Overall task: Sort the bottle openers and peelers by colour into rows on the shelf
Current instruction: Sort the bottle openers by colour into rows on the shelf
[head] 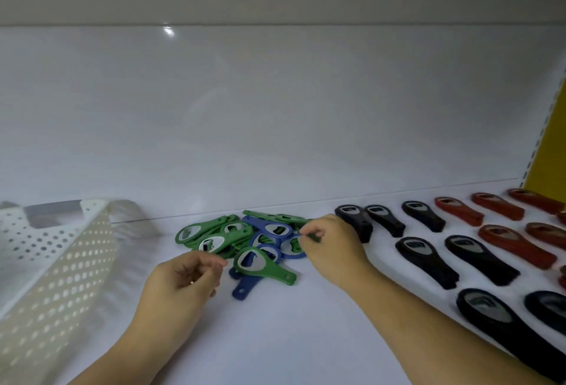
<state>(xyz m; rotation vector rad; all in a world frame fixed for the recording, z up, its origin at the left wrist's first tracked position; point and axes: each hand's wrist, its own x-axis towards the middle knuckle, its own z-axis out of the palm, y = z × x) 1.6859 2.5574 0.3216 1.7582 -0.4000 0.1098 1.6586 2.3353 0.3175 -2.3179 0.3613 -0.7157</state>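
A mixed pile of green bottle openers (211, 239) and blue bottle openers (277, 229) lies in the middle of the white shelf (275, 338). One green opener (264, 265) lies on top at the front, across a blue one (243, 289). My right hand (330, 243) is at the pile's right edge and pinches a green bottle opener (313, 236) between thumb and fingertips; most of that opener is hidden. My left hand (183, 277) hovers just left of the pile with its fingers curled and holds nothing.
To the right, black openers (425, 257) lie in rows, with red openers (517, 245) in rows beyond them. A white perforated basket (61, 262) stands at the left. The white back wall rises behind, and a yellow upright (551, 154) closes the right end.
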